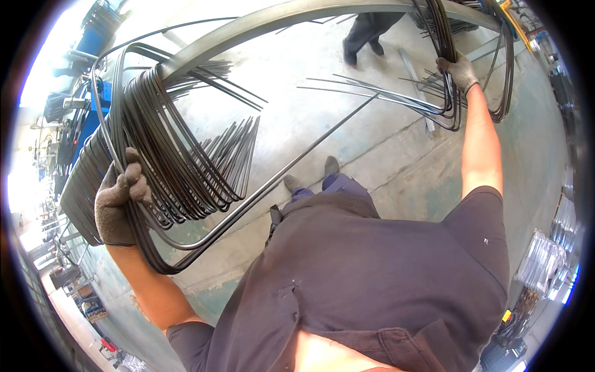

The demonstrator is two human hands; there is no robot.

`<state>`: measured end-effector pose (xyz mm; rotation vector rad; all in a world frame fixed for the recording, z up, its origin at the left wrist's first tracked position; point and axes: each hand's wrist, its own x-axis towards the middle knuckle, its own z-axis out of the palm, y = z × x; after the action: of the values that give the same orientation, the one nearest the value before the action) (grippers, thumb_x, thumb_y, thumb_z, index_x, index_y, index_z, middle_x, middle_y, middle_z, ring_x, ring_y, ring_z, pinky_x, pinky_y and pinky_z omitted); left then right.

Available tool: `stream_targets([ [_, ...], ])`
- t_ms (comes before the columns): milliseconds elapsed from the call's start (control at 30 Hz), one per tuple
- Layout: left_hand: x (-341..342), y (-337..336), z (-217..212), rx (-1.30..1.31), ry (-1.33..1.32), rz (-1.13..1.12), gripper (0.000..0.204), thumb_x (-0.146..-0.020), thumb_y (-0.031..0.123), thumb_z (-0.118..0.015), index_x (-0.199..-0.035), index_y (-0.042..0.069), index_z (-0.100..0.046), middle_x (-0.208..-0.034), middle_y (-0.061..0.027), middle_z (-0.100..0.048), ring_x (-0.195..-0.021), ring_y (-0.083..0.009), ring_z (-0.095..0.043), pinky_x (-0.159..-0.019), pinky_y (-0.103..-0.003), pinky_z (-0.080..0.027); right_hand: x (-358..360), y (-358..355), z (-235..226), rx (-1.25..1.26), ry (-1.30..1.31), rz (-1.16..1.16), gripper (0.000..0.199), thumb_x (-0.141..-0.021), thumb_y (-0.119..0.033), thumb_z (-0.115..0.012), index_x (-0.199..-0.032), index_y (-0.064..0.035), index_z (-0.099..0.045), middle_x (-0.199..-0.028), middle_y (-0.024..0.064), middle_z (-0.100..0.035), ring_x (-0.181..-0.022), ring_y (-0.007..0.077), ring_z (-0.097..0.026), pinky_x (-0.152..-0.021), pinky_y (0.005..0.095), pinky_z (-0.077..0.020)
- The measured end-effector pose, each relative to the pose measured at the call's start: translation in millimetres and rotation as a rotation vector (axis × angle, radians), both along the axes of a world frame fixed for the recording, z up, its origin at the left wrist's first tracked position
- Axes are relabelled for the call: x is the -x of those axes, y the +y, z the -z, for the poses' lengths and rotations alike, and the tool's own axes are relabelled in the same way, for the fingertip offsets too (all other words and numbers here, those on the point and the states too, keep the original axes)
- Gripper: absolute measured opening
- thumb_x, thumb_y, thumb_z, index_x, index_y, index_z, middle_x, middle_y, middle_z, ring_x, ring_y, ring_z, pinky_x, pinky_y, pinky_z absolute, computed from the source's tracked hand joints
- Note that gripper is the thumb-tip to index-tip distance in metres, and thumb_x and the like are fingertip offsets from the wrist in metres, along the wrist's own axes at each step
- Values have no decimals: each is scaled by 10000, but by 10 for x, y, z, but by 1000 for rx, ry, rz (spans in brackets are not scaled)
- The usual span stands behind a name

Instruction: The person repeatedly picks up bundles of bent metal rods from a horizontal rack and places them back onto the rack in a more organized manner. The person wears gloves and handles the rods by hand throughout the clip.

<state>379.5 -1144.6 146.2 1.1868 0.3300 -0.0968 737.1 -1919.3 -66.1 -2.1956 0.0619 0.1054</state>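
Observation:
My left hand (118, 204), in a grey knit glove, is closed round a few bent metal rods (160, 265) at the left. Their lower bends sweep round below the hand, and long straight legs run up toward the middle. Right beside it, a dense row of dark bent rods (149, 118) hangs on a metal beam (248, 26). Far to the right, my right hand (460, 72), gloved alike, is wrapped round a bundle of bent rods (441, 34) near the other end of the beam. The rods partly hide its fingers. Both arms are spread wide.
Another person's dark-trousered legs (367, 36) stand beyond the beam. More bent rods (509, 74) hang outside my right hand. Blue machinery (93, 121) stands behind the left row. At the lower right lie shiny wrapped bundles (538, 263). The concrete floor (396, 167) has seams.

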Motion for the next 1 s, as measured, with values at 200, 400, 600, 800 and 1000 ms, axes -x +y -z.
stream_targets([
  [200,44,225,-7,-184,-3,37,754,-1036,276,-872,-1592,-71,-497,-1006,5,-592,-746,-95,-620,-667,-286,-616,-219,-941,4,67,6,31,267,-992,-205,-868,-1135,-15,-746,-884,42,-740,-786,158,-676,-741,356,-545],
  [400,-6,-292,-10,-349,160,-67,574,-1002,197,-868,-1450,-27,-587,-930,-10,-632,-623,-123,-620,-564,-281,-553,85,-524,-561,15,127,-8,254,-981,-175,-852,-1140,-17,-733,-871,44,-705,-750,174,-682,-702,360,-569],
  [600,-513,-1143,644,-272,309,-155,310,-1012,-50,-698,-1312,-5,-635,-897,-57,-673,-640,-182,-671,-558,-343,-572,388,134,-690,-199,142,-44,221,-966,-88,-853,-1125,-16,-719,-908,54,-703,-668,164,-666,-600,336,-558],
  [800,-758,-1575,1050,-295,293,-146,263,-999,-77,-713,-1239,-17,-625,-877,-94,-683,-662,-264,-728,-611,-418,-651,694,771,-875,-473,225,-95,296,-991,-136,-871,-1165,32,-700,-876,93,-726,-682,202,-736,-643,376,-646],
  [1000,-839,-1805,1566,-149,243,-99,278,-958,-110,-749,-1172,8,-615,-882,-121,-698,-704,-326,-756,-676,-480,-677,932,1713,-709,-674,335,-110,257,-986,-88,-909,-1097,46,-719,-895,142,-767,-706,231,-762,-620,392,-666],
])
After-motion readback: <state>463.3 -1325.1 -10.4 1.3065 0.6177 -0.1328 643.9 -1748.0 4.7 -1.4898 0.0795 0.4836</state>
